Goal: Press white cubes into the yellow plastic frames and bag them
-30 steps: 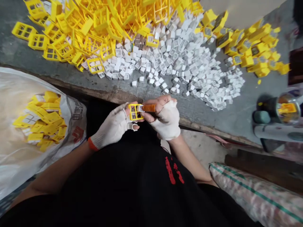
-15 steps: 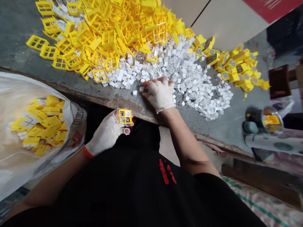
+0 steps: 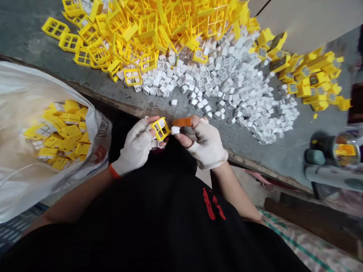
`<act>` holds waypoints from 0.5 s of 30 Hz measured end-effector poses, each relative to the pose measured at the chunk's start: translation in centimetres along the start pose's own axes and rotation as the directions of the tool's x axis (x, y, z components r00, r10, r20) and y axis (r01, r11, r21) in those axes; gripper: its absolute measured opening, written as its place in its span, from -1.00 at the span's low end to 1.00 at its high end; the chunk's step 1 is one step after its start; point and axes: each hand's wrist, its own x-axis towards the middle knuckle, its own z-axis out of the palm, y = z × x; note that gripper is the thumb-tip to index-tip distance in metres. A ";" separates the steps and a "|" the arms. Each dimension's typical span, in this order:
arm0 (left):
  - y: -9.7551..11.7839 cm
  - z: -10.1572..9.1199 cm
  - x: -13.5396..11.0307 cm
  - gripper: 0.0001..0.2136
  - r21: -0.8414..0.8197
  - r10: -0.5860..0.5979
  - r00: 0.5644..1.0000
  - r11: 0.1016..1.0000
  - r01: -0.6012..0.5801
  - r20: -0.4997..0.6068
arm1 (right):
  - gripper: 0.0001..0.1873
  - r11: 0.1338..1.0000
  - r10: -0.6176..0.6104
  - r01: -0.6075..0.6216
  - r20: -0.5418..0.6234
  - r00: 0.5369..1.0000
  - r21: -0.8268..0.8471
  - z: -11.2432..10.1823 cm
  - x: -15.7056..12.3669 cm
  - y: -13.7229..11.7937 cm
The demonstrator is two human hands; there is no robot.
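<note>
My left hand point(image 3: 138, 141), in a white fingerless glove, grips a small yellow frame point(image 3: 160, 129) with square openings, one of them filled by a white piece. Close by on the right, my right hand point(image 3: 205, 141) pinches a white cube-like piece point(image 3: 175, 130) between thumb and forefinger, right beside the frame's edge. Something orange covers a finger of that hand. Both hands are over my lap, just in front of the table edge. Beyond them lies a heap of loose white pieces point(image 3: 227, 71), with a larger pile of yellow frames point(image 3: 147, 28) behind and to its left.
On the left stands a white sack point(image 3: 98, 113) with yellow and white assembled pieces point(image 3: 61, 132) inside. Several yellow blocks point(image 3: 320, 77) lie at the table's right. A clear jar point(image 3: 347, 149) with yellow bits is near the right edge of the grey table point(image 3: 283, 162).
My right hand has left the white heap and come back beside my left hand with a white piece. The left hand has moved slightly right and tilted the yellow frame. The view has shifted.
</note>
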 end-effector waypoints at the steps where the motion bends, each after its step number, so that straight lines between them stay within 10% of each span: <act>1: -0.2 -0.1 -0.1 -0.58 0.042 0.056 0.998 0.998 -0.056 -0.001 | -0.46 0.999 -0.011 0.009 -0.036 0.999 -0.040 0.3 -0.2 -0.3; 8: -0.8 -1.2 -1.0 -0.66 0.383 0.302 0.941 0.859 -0.338 0.153 | -0.44 0.930 -0.198 0.140 -0.143 0.970 -0.340 2.1 -0.9 -0.7; 15: -0.6 -0.3 -1.5 -0.60 0.002 0.008 1.000 1.000 -0.008 0.006 | -0.52 0.854 -0.287 0.209 -0.096 0.953 -0.476 3.4 -1.7 -0.9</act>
